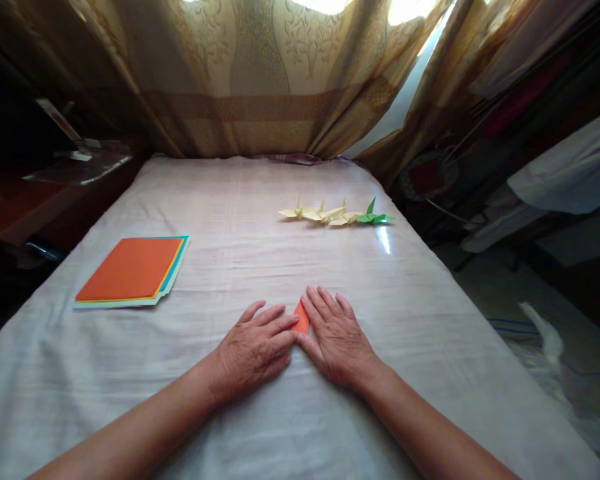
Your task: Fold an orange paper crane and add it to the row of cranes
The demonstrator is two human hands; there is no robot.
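My left hand (257, 346) and my right hand (336, 338) lie flat, side by side, on a white cloth-covered table (230, 220). Both press down on a small folded orange paper (301, 317), of which only a pointed tip shows between the fingers. The rest of the paper is hidden under the hands. Further away to the right, a row of folded paper cranes sits on the cloth: pale yellow cranes (321, 213) and one green crane (374, 216).
A stack of coloured paper sheets (133, 270), orange on top, lies at the left of the table. Patterned brown curtains (260, 73) hang behind the table. A dark shelf with clear plastic (77, 163) is at the left. Clutter stands on the floor at the right.
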